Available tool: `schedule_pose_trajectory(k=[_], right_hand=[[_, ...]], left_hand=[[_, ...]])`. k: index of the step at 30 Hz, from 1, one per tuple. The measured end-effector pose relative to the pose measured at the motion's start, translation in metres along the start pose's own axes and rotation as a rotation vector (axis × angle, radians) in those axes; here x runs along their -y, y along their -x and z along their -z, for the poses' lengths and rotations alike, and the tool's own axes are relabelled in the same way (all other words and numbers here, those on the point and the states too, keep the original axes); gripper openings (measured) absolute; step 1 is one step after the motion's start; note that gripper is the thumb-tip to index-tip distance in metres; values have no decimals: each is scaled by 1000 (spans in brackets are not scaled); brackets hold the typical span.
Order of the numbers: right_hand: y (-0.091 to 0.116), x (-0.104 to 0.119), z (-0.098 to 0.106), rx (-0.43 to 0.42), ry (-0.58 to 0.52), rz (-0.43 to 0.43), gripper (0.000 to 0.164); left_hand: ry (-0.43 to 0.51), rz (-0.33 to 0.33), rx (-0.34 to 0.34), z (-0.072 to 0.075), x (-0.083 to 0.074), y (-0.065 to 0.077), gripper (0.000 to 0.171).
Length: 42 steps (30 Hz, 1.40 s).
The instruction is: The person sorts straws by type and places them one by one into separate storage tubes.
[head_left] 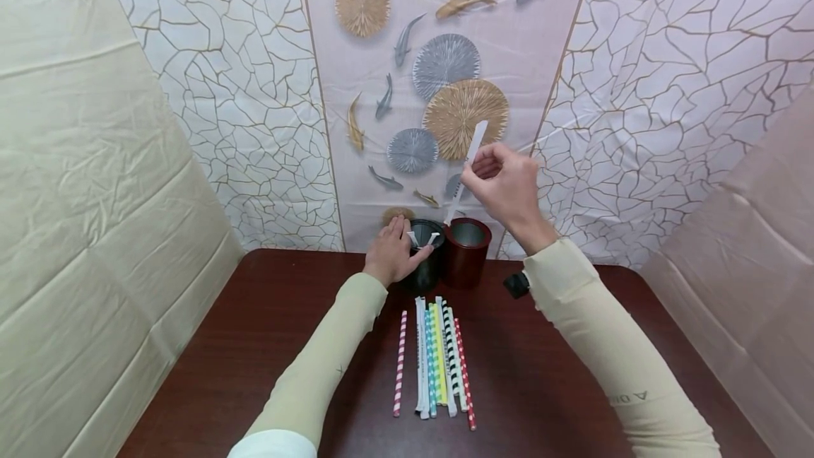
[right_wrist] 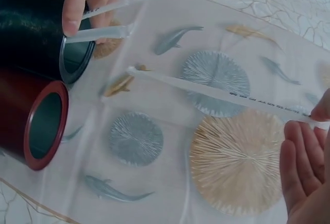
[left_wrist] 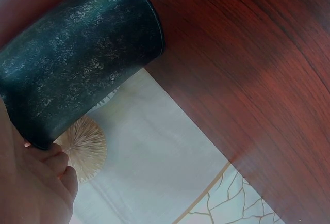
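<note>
My right hand [head_left: 509, 186] is raised above the cups and pinches a white paper-wrapped straw [head_left: 477, 138] between thumb and fingertips. The straw slants down, and its lower end is near the cup rims in the head view. With my left hand [head_left: 389, 251] I hold the dark green cup [left_wrist: 82, 53] at its rim, thumb on the near side. Two wrapped straws [right_wrist: 100, 34] stick out of that cup; their lower parts are hidden inside. Right beside it stands a dark red cup [head_left: 466, 260], its dark inside showing in the right wrist view.
On the brown table [head_left: 286, 352] lies a row of straws [head_left: 439, 359], some striped or dotted, some in white wrappers. A pink-striped straw [head_left: 400, 366] lies apart on the left. Behind the cups hangs a patterned cloth [head_left: 407, 90]; plain cloth walls [head_left: 127, 232] flank the table.
</note>
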State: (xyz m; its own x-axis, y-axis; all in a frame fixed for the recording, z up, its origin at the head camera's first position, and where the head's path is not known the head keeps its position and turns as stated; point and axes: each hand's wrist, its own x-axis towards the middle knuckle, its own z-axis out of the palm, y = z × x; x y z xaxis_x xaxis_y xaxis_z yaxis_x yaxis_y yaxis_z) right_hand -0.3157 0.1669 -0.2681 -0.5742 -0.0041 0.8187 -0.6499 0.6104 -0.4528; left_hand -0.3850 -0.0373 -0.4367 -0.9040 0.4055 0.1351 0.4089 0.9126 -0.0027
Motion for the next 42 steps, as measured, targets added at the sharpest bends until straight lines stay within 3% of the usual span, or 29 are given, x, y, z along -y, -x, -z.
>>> schedule_pose_trajectory(k=[8, 22, 33, 40, 42], right_hand=[[9, -14, -22, 11, -6, 0, 10], [45, -50, -60, 57, 14, -125, 11], [54, -62, -77, 136, 38, -165, 12], [52, -66, -71, 218, -46, -260, 49], [50, -64, -64, 221, -61, -277, 51]], left_hand=[[16, 5, -6, 0, -1, 1, 94], [20, 11, -7, 0, -3, 0, 95], [35, 7, -17, 0, -4, 0, 95], [51, 11, -16, -1, -2, 1, 95], [56, 13, -11, 0, -1, 1, 94]])
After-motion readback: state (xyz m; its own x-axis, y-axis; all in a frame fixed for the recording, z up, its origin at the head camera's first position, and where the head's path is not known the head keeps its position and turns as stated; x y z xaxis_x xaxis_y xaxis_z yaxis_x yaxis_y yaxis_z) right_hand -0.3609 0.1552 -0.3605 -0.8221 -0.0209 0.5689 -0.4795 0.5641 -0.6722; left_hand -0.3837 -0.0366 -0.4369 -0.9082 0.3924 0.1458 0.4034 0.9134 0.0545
